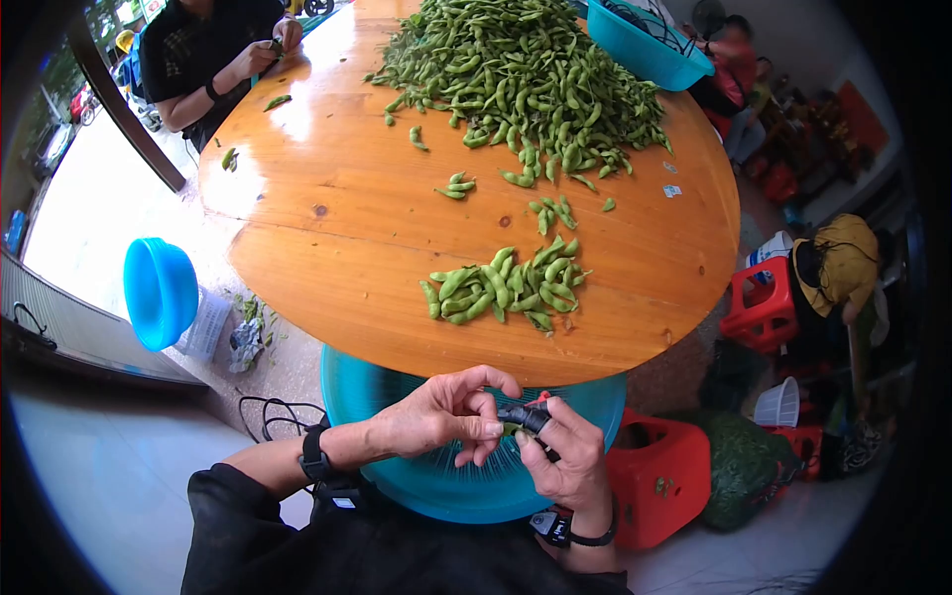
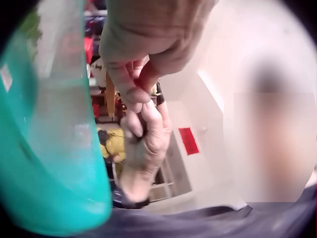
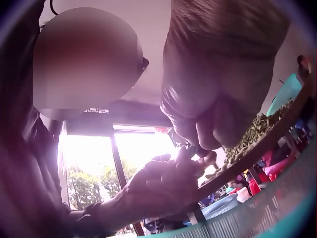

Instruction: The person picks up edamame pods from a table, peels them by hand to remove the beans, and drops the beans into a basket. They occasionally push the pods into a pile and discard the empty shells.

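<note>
Over the turquoise basin [image 1: 347,397], my two hands meet at a green soybean pod [image 1: 511,429]. The thumb and a finger of my left hand [image 1: 441,412] pinch the pod's end. My right hand [image 1: 570,461] grips a small black tool [image 1: 526,416] with a red bit on top, right against the pod. Its exact kind I cannot tell. In the left wrist view the fingertips of the right hand [image 2: 148,141] touch those of the left hand [image 2: 153,39]. The fingers mostly hide the pod in both wrist views.
On the round wooden table [image 1: 347,248] lie a small group of pods [image 1: 506,283] near the edge and a large pod heap [image 1: 526,79] behind. A blue-green basin [image 1: 650,45] stands at the back. A red stool [image 1: 654,476] is at right, blue tubs [image 1: 161,293] at left. Another person [image 1: 213,59] sits across.
</note>
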The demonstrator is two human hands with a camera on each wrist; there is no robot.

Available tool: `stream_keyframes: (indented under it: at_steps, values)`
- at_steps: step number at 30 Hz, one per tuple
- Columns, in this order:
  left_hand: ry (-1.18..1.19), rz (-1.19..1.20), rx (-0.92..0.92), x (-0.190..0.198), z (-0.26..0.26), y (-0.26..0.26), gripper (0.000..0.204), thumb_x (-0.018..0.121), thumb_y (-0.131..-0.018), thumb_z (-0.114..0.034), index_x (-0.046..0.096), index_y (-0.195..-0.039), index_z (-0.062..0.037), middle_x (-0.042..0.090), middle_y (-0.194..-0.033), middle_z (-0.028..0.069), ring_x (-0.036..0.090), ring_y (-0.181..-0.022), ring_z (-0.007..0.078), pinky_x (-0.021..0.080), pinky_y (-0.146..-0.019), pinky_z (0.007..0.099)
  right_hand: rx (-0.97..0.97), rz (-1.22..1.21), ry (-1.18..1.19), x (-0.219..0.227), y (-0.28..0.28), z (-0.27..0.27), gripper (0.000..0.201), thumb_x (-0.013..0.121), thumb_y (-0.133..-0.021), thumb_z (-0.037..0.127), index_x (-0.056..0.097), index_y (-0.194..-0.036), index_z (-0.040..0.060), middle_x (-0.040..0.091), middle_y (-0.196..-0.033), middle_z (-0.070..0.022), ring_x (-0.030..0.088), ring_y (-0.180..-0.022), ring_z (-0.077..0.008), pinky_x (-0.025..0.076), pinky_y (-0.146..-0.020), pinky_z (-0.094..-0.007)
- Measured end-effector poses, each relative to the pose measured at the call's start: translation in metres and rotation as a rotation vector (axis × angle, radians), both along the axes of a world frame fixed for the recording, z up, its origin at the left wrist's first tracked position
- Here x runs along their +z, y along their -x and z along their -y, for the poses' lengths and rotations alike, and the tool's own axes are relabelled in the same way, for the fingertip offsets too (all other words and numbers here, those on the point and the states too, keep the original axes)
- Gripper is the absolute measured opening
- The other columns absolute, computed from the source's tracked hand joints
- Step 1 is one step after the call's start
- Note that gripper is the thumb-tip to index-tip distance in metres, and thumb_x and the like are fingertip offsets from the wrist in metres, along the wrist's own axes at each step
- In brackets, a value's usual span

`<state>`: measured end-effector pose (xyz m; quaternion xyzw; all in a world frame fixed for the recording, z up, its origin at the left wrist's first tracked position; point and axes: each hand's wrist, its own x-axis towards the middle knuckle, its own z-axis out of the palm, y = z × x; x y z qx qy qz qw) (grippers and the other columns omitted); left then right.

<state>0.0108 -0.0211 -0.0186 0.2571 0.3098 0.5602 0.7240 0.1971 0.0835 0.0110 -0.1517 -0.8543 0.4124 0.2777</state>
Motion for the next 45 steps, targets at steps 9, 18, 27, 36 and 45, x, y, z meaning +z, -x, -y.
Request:
stream_keyframes:
  at_steps: [9,18,27,36,45]
  values:
    - [-0.518,-1.342,0.059,-0.012,0.018,0.003,0.013,0.062,-0.083,-0.002,0.057,-0.095,-0.0031,0.059,-0.083,0.0111,0.066,-0.079,0.0313,0.053,-0.061,0.0423,-0.289,0.118,0.095,-0.002,-0.024,0.000,0.024,0.064,-0.082,0.000,0.069,-0.105,-0.0019,0.064,-0.086,-0.0165,0.066,-0.073,-0.0291,0.053,-0.066,-0.0372]
    - [-0.455,-1.207,0.181,-0.031,0.022,-0.008,0.023,0.065,-0.085,-0.001,0.053,-0.104,-0.0011,0.062,-0.087,0.0138,0.067,-0.076,0.0314,0.055,-0.062,0.0392,-0.208,0.176,0.141,-0.016,-0.014,0.010,0.021,0.070,-0.083,0.008,0.068,-0.101,-0.0017,0.063,-0.085,-0.0171,0.064,-0.073,-0.0321,0.052,-0.067,-0.0365]
    - [-0.529,-1.527,0.475,0.027,-0.015,0.009,0.039,0.074,-0.082,-0.009,0.053,-0.114,-0.0022,0.064,-0.089,0.0115,0.068,-0.076,0.0300,0.055,-0.062,0.0391,-0.647,-0.098,0.388,-0.008,-0.029,-0.010,0.017,0.065,-0.087,0.004,0.065,-0.102,-0.0039,0.059,-0.081,-0.0048,0.053,-0.053,-0.0085,0.044,-0.048,-0.0242]
    - [-0.493,-2.032,0.489,0.008,-0.033,0.047,0.024,0.069,-0.075,-0.008,0.061,-0.097,-0.0053,0.053,-0.093,0.0087,0.060,-0.083,0.0270,0.053,-0.067,0.0381,-0.998,0.307,-0.085,-0.014,-0.097,-0.046,0.020,0.059,-0.094,0.007,0.064,-0.107,-0.0067,0.060,-0.074,-0.0161,0.059,-0.067,-0.0274,0.047,-0.062,-0.0407]
    - [-0.533,-1.787,0.614,0.037,-0.023,0.032,0.022,0.072,-0.078,-0.003,0.062,-0.097,-0.0064,0.060,-0.094,0.0072,0.061,-0.084,0.0220,0.051,-0.068,0.0345,-0.339,-0.037,0.805,0.006,-0.009,0.000,0.026,0.052,-0.097,0.006,0.062,-0.119,-0.0052,0.052,-0.063,0.0008,0.047,-0.053,-0.0041,0.037,-0.046,-0.0207]
